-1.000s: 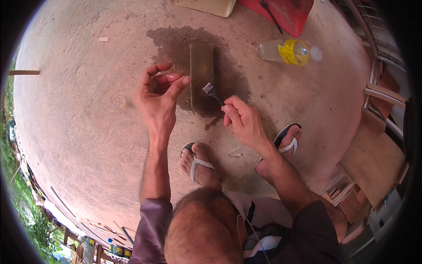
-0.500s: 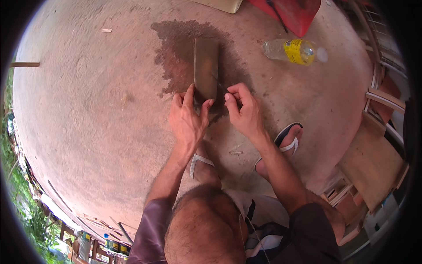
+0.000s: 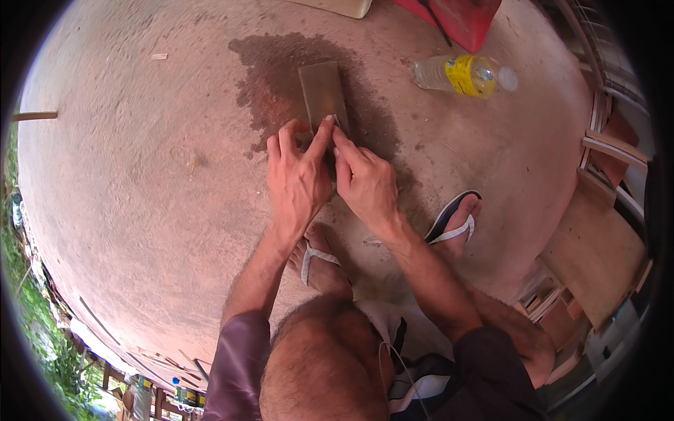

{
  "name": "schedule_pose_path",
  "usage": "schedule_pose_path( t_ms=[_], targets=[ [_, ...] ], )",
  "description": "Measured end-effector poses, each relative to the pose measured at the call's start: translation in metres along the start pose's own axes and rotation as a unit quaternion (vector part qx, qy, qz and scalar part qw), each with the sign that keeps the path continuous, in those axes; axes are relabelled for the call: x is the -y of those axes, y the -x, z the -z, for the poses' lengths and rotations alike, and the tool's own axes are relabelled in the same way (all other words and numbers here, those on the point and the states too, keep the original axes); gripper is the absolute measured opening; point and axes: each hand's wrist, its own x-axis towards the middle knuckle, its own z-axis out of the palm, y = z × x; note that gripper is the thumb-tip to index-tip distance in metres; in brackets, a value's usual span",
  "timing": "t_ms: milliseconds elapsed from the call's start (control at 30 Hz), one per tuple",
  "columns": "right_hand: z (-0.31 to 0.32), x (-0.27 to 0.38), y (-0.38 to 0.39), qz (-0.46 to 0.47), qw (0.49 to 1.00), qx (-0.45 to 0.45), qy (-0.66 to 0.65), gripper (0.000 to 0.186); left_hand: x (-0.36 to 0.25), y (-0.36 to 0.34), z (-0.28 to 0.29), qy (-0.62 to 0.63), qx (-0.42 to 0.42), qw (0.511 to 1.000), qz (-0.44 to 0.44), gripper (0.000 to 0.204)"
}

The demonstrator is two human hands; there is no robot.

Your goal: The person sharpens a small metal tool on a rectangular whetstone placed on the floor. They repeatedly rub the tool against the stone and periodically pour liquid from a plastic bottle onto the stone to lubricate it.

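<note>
Right hand point(image 3: 366, 184) nearer slab point(image 3: 323, 88), bottle point(image 3: 460, 75) sideways

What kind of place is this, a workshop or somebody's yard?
Perhaps a partly open home work area, though I can't be sure: a rough, concrete-like floor, green plants along the left edge, and a brown board among wooden pieces on the right.

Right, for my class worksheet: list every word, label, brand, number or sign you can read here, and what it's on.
Bottle: yellow label, print too small to read.
Containers at lower left: too small to read.
Block: no lettering shows.
So nothing here can be quoted.
</note>
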Motion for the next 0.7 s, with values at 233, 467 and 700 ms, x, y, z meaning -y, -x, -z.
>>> schedule_pose_path(
  t_ms=[233,467,700],
  targets=[
    [-0.006,0.010,0.049,-0.030,0.997,-0.012,0.064,0.048,0.007,0.041,0.006,-0.005,0.105,0.994,-0.011,0.074],
    [-0.019,0.007,-0.055,-0.011,0.998,-0.056,0.037,0.050,0.034,-0.049,0.013,-0.094,0.027,0.992,-0.080,0.079],
    [-0.012,-0.011,0.050,0.015,0.998,-0.047,0.028,0.041,0.015,0.035,0.011,-0.060,0.155,0.984,-0.065,0.088]
  ],
)
